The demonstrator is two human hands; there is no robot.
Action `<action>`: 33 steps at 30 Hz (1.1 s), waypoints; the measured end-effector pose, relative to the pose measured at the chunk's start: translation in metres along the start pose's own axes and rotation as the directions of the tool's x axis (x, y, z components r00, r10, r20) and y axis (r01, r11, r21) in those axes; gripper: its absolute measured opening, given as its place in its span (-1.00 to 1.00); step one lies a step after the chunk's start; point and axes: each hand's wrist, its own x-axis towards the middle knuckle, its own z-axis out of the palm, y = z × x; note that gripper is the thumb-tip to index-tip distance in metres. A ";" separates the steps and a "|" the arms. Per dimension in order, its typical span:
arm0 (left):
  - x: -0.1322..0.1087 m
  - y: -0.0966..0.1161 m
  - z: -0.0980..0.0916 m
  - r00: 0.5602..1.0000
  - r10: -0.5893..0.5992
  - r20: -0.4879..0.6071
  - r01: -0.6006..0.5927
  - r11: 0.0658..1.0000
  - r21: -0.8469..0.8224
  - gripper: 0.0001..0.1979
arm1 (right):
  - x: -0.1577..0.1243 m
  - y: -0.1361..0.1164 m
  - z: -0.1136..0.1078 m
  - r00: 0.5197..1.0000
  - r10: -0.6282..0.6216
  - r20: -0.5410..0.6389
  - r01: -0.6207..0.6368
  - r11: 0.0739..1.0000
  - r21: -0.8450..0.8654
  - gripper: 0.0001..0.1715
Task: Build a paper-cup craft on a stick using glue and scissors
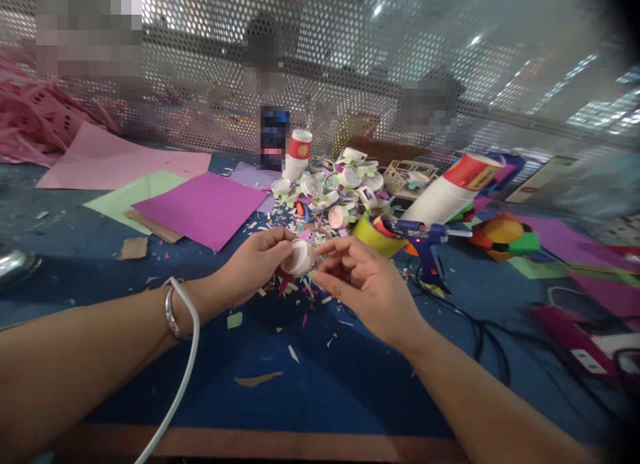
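Observation:
Pinched between the thumb and fingers of my left hand (263,257) is a small round white paper piece (299,257), like the cut-off bottom of a paper cup. My right hand (367,284) is just right of it, with fingers curved and the thumb apart; its fingertips are close to the piece, and I see nothing held in them. Beyond my hands lies a heap of small white cup pieces (349,177) with pale green paper strips. A blue glue gun (425,241) stands to the right of my right hand.
Purple paper (203,211) and pink paper (130,159) lie at left. Stacked paper cups (437,201) lean at right, near a yellow cup (375,237). A black cable (470,314) runs towards a magenta power strip (570,337). A perforated metal screen (340,64) stands behind; paper scraps litter the table.

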 end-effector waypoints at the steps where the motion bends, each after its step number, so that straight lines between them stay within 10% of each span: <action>1: 0.000 -0.001 -0.001 1.000 0.013 -0.001 -0.013 1.000 0.026 -0.90 | 0.000 0.000 0.000 1.000 -0.003 0.002 0.003 1.000 0.000 -0.68; 33: -0.003 -0.004 -0.006 0.976 0.215 0.037 -0.209 0.867 0.453 -0.88 | -0.002 0.001 0.000 0.998 0.022 0.060 -0.020 0.999 -0.036 -0.62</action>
